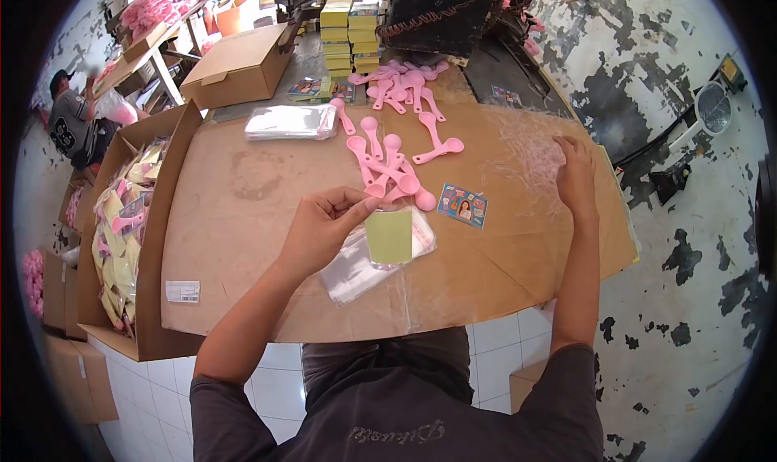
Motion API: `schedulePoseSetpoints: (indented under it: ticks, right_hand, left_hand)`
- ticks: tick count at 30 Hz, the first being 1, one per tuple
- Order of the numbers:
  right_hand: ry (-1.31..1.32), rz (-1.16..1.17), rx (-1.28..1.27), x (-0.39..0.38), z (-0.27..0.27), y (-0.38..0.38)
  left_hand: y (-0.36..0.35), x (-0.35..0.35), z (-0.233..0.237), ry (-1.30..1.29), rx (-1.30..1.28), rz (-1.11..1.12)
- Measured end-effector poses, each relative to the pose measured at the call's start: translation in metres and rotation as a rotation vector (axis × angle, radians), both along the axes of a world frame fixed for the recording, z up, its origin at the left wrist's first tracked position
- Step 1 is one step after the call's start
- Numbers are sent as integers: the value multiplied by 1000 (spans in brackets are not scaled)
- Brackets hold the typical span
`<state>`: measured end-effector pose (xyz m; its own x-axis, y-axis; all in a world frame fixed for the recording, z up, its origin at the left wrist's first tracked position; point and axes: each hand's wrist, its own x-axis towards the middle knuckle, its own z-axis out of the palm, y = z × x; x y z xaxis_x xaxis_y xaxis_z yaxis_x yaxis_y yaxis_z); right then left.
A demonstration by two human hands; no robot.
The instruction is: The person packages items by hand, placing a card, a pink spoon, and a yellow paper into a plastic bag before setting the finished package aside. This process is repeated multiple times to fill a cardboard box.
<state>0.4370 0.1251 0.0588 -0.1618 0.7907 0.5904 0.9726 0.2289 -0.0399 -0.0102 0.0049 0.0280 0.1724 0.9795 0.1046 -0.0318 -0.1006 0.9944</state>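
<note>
cardboard-topped table (243,284) fills the view. open box (152,259) of packed bags stands at its left edge, closed carton (235,65) at the far left. loose sheet of clear film (526,150) lies on the right side, right hand (576,177) resting on it, fingers spread and flat. pile of pink spoons (388,166) at centre, just beyond the left hand (320,227). stack of clear bags (291,122) lies behind. left hand pinches the top of a clear bag (356,272) near the front edge, well apart from the right hand. yellow-green card (389,237) sits inside it. picture card (462,205) lies between the hands.
</note>
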Motion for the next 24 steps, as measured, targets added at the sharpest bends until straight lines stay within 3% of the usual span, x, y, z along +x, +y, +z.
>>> schedulePoseSetpoints:
  ticks: [1, 3, 7, 10, 16, 19, 24]
  right_hand:
    - [37, 35, 14, -16, 4, -8]
    - [255, 382, -1, -56, 8, -15]
    - [562, 815, -718, -161, 24, -69]
    - [602, 911, -832, -203, 10, -80]
    - [950, 1003, -955, -213, -21, -50]
    - [1154, 1001, -968, -214, -27, -55]
    - [1200, 918, -1001, -206, -24, -58]
  left_hand:
    - [-1, 1, -3, -3, -13, -2]
    - [-2, 5, -3, -2, -9, -3]
    - [-5, 14, -6, -47, 35, 27]
    - [-4, 13, -8, -105, 51, 49]
    - [0, 8, -6, -177, 44, 88]
    - [0, 5, -13, -99, -11, 83]
    - [-2, 10, -13, -128, 20, 88]
